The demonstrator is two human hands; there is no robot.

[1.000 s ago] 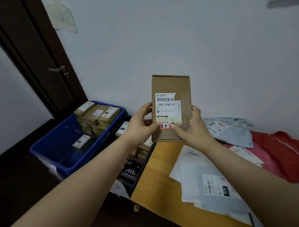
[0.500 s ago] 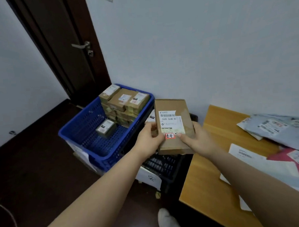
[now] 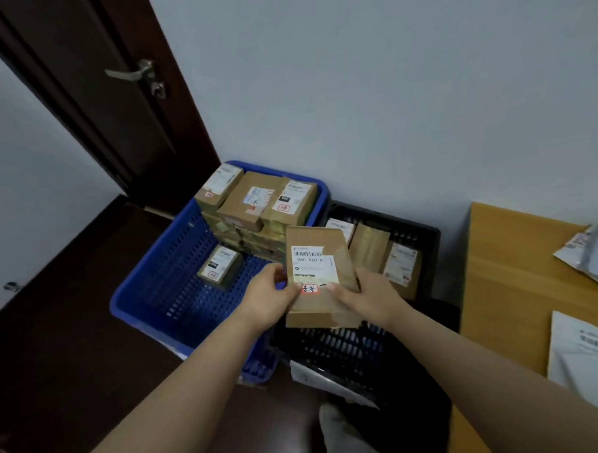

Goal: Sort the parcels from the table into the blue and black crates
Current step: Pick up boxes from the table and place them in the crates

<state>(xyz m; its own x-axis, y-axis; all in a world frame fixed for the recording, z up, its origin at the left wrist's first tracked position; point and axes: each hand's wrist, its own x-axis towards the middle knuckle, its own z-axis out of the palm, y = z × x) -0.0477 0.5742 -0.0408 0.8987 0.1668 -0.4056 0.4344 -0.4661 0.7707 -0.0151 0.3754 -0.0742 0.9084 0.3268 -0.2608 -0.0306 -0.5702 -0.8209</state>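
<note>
Both hands grip one flat cardboard parcel (image 3: pixel 319 280): the left hand (image 3: pixel 266 301) pinches its left edge and the right hand (image 3: pixel 369 297) clamps its right edge, each thumb pressed on the label face beside the red sticker (image 3: pixel 310 289). The parcel hangs tilted in the air over the seam between the blue crate (image 3: pixel 163 300) and the black crate (image 3: pixel 425 241), more above the black one. It looks stiff and light, a rigid carton that keeps its shape; the matte board should not slip, and the long edges near the lower half seem the soundest place to hold it. The blue crate holds stacked boxes along its far side and one loose box (image 3: pixel 220 265) on its floor; the black crate holds a few more. To the right stands the wooden table (image 3: pixel 511 261) with soft mailers (image 3: pixel 593 254), against a plain wall beside a dark door (image 3: pixel 96 81).
</note>
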